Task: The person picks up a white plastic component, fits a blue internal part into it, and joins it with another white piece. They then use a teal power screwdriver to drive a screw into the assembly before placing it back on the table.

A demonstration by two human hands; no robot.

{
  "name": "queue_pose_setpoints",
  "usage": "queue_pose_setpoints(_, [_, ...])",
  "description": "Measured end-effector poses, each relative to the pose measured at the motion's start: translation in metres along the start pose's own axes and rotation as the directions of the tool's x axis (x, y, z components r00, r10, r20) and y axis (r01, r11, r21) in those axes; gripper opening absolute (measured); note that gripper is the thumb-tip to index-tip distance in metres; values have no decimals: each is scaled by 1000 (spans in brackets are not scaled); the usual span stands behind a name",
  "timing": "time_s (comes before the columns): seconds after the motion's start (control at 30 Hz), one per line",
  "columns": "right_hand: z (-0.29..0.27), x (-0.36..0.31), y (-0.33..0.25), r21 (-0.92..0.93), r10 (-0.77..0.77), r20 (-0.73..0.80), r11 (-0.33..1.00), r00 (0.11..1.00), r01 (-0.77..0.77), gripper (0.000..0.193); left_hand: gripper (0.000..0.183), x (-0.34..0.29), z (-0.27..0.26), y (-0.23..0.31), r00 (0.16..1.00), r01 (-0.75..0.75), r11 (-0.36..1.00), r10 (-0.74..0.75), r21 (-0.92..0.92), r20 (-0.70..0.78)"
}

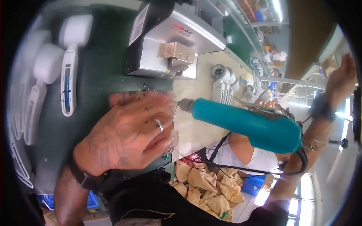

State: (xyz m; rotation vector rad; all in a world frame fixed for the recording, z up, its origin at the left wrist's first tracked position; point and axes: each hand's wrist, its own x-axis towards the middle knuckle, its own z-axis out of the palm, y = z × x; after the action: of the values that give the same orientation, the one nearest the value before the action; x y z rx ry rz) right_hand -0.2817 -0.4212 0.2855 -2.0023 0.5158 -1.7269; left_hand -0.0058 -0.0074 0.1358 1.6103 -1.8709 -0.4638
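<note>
My left hand (130, 132), with a ring on one finger and a dark wristband, lies palm down with fingers spread on a pink bubble-wrap sheet (128, 98) at the edge of a green mat (102, 75). Clear plastic film (174, 132) pokes out from under the fingertips. A teal electric screwdriver (249, 122) hangs free just right of that hand, its bit pointing at my fingers; neither hand holds it. My right hand (341, 77) is raised far to the upper right, blurred, flat and holding nothing, with a dark band at the wrist.
A silver and black benchtop machine (173, 41) stands behind the mat. White handheld device shells (69, 67) lie in rows at the left. Another person in a white top (245, 156) is behind the screwdriver. Crumpled brown paper bags (211, 190) and blue crates (254, 184) sit below.
</note>
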Motion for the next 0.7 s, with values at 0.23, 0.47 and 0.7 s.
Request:
queue_pose_setpoints(0.23, [-32,-218,-50,105,306,-59,949,950,-299,38,19,-8,27,-43,997,30,999,-29,11,-72])
queue_pose_setpoints(0.47, [-1,-333,-145,47,280,251,953,927,-300,19,12,-39,48,-68,950,270,950,-290,-159,-117])
queue_pose_setpoints(0.7, [88,-341,-134,34,478,723,696,498,-717,45,10,-22,92,-86,930,251,921,-315,-297,-190])
